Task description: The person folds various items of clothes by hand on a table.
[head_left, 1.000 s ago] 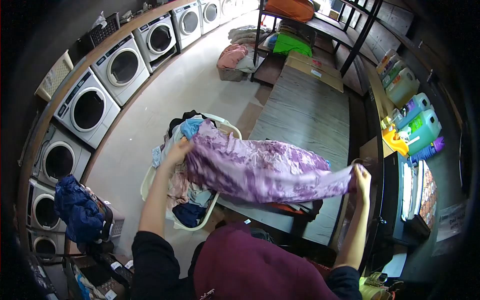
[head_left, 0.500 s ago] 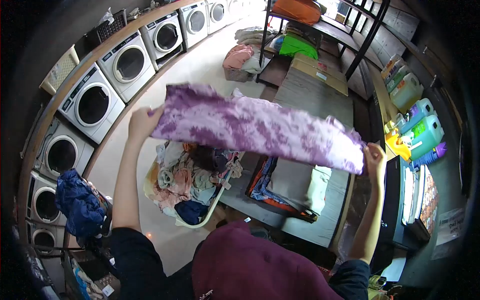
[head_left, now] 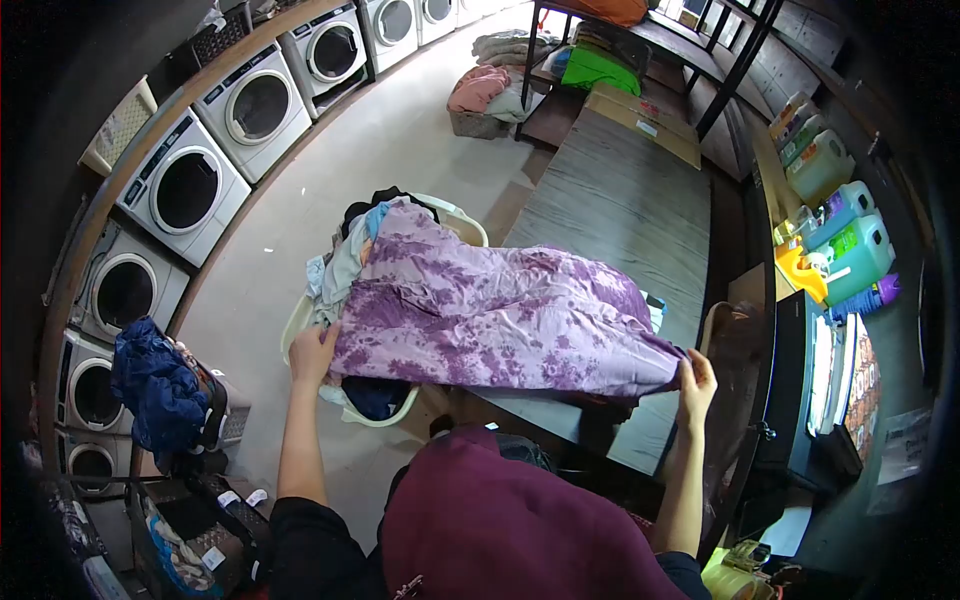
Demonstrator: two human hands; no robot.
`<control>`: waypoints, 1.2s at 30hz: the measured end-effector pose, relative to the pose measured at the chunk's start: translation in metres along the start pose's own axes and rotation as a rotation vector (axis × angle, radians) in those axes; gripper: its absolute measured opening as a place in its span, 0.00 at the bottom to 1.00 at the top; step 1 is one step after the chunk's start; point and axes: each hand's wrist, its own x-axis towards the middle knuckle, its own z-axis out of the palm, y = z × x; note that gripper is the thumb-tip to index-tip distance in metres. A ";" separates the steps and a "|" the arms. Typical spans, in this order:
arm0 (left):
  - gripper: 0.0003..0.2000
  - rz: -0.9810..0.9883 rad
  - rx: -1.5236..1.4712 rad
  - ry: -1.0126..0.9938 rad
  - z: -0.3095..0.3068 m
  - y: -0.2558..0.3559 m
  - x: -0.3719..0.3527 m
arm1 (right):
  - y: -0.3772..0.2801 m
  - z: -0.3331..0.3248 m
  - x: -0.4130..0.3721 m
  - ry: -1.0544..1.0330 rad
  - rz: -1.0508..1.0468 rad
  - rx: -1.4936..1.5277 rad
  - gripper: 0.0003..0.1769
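We hold a purple-and-white patterned cloth by its near edge, spread wide in front of us. Our left hand pinches the near left corner between thumb and fingers, just above the near left part of the white laundry basket. Our right hand grips the near right corner, with the fabric drawn to a narrow point at the fingertips.

The cloth lies across two places: its left part covers much of the laundry basket, and its right part drapes over the grey table. Folds and ripples run along it, and its near edge hangs slightly curved between our hands. Pale garments show beside it on the left, with a dark blue garment under its near edge — both in the basket.

At the far end of the table lies a flattened piece of cardboard, near a bright green cloth on the rack. To our right, on a ledge, stand a blue jug and a green jug, with a yellow-orange container beside them. To our left, front-loading machines form a curved row — a dark blue bundle sits near the closest ones.
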 end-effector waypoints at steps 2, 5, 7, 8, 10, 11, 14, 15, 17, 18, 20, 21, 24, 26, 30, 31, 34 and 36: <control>0.26 0.044 -0.020 0.069 -0.008 0.001 0.002 | -0.015 -0.010 0.002 0.023 -0.005 0.110 0.15; 0.26 0.019 0.033 0.049 -0.030 0.013 -0.004 | -0.021 -0.033 -0.008 0.050 0.002 0.180 0.16; 0.24 -0.014 0.004 0.024 -0.024 0.010 -0.017 | 0.001 -0.046 -0.020 0.038 -0.048 0.076 0.16; 0.23 -0.028 -0.012 0.008 -0.020 0.008 -0.025 | 0.011 -0.051 -0.030 0.009 0.044 0.050 0.15; 0.19 0.056 -0.047 0.001 -0.006 0.005 -0.040 | 0.031 -0.050 -0.044 -0.026 0.131 -0.066 0.14; 0.17 0.102 -0.065 0.001 0.005 0.002 -0.044 | 0.043 -0.047 -0.046 -0.046 0.149 -0.142 0.13; 0.17 -0.034 0.025 -0.110 0.031 -0.009 -0.050 | 0.038 -0.024 -0.040 -0.029 0.099 -0.438 0.13; 0.17 -0.141 0.049 -0.169 0.036 -0.004 -0.044 | 0.029 -0.012 -0.028 -0.017 0.124 -0.559 0.14; 0.17 -0.083 0.029 -0.059 0.049 -0.002 -0.029 | 0.030 0.014 -0.002 0.036 -0.043 -0.694 0.14; 0.16 -0.016 0.020 0.068 0.052 0.012 -0.014 | 0.022 0.030 0.015 0.030 -0.156 -0.730 0.14; 0.18 0.039 -0.059 0.157 0.063 0.025 0.023 | -0.010 0.076 0.049 -0.032 -0.263 -0.714 0.15; 0.18 0.063 -0.131 0.153 0.067 0.034 0.043 | -0.024 0.100 0.067 -0.084 -0.255 -0.662 0.15; 0.19 0.028 -0.252 0.049 0.085 0.067 0.108 | -0.017 0.161 0.119 -0.237 -0.279 -0.613 0.23; 0.22 -0.021 -0.335 0.076 0.114 0.077 0.144 | 0.012 0.190 0.149 -0.363 -0.164 -0.731 0.28; 0.24 -0.223 -0.206 -0.040 0.127 0.094 0.188 | 0.017 0.216 0.181 -0.707 0.373 -0.695 0.38; 0.24 -0.262 -0.228 -0.100 0.125 0.093 0.197 | 0.013 0.216 0.182 -0.721 0.437 -0.631 0.36; 0.21 -0.202 -0.272 -0.195 0.126 0.085 0.214 | 0.015 0.206 0.189 -0.791 0.294 -0.515 0.27; 0.17 -0.090 -0.301 -0.133 0.127 0.073 0.216 | 0.014 0.198 0.190 -0.713 0.308 -0.373 0.20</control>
